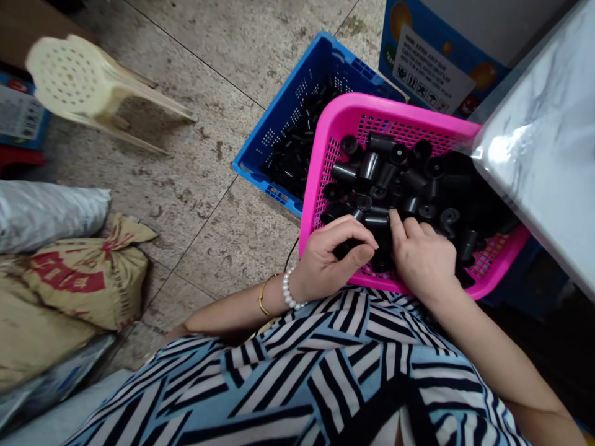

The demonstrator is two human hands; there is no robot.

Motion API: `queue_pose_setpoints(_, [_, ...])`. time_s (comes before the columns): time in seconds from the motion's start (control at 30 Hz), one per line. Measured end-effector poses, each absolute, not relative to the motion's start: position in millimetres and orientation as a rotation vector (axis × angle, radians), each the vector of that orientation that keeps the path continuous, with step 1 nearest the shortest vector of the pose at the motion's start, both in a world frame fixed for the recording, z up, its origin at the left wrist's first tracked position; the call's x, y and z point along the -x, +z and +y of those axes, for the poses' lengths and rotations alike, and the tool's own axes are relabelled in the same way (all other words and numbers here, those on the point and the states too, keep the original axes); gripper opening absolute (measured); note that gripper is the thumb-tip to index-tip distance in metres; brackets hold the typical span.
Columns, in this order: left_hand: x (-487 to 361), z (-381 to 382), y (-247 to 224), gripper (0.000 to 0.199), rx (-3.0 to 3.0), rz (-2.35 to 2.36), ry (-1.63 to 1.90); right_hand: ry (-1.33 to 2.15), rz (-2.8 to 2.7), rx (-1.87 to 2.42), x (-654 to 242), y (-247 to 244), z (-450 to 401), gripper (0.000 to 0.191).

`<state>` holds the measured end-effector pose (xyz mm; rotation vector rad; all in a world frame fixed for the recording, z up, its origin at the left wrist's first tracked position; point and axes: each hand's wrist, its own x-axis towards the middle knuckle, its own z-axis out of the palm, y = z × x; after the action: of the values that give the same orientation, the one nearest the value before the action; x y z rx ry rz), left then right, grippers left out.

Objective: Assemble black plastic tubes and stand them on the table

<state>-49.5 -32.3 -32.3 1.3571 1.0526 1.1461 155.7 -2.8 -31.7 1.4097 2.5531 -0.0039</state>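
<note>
A pink plastic basket (312,186) with mesh walls holds many loose black plastic cylinders (369,166), some showing round ends with a small hole. Over its near left rim, my left hand (332,254) is curled, thumb and fingers rounded around a dark piece that looks like one of those cylinders. Close beside it, my right hand (425,257) reaches down into the near side of the pile. Its index finger touches near a lying cylinder, while the other fingers are bent and their tips are hidden, so whatever they grip cannot be seen.
A blue crate (279,118) with small black parts stands behind the basket's left side. A marbled white surface (543,124) overhangs the basket on the right, near a printed carton (427,68). A cream stool (69,77) and tied sacks (93,272) are at left.
</note>
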Motion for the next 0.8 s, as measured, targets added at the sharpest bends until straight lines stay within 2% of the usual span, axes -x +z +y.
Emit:
queue_pose_setpoints(0.07, [49,-30,-31,0.009,-1.412,1.092,1.15,-0.065,2.453,-1.429,-146,-34,2,0.048])
queue_pose_setpoints(0.17, [51,-29,-28,0.005,-1.406,1.172,1.155,-0.22,2.486,-1.446,-152,-35,6,0.035])
queue_pose_setpoints(0.33, [56,-32,-31,0.006,-1.383,1.202,1.107,-0.823,2.769,-1.908,-182,-22,-3,0.023])
queue_pose_setpoints(0.37, [56,-32,-32,0.008,-1.385,1.177,1.063,-0.923,2.809,-2.007,-183,-18,-6,0.022])
queue_pose_setpoints(0.43, [55,-31,-34,0.027,-1.399,1.11,0.963,-1.042,2.883,-2.057,-180,-8,-15,0.02])
queue_pose_setpoints(0.5, [53,-30,-36,0.046,-1.439,1.045,0.918,-1.202,2.902,-1.926,-171,2,-22,0.031])
queue_pose_setpoints(0.53, [53,-29,-36,0.049,-1.47,1.03,0.929,-1.347,2.866,-1.819,-168,7,-25,0.04])
queue_pose_setpoints(0.63, [53,-28,-37,0.035,-1.53,1.064,1.018,-1.792,2.628,-1.721,-169,14,-28,0.057])
queue_pose_setpoints(0.7, [55,-30,-37,0.03,-1.505,1.105,1.031,-1.742,2.551,-2.014,-183,14,-26,0.047])
queue_pose_setpoints(0.8, [59,-35,-38,0.034,-1.38,1.123,0.998,-1.114,2.557,-2.577,-210,6,-23,0.025])
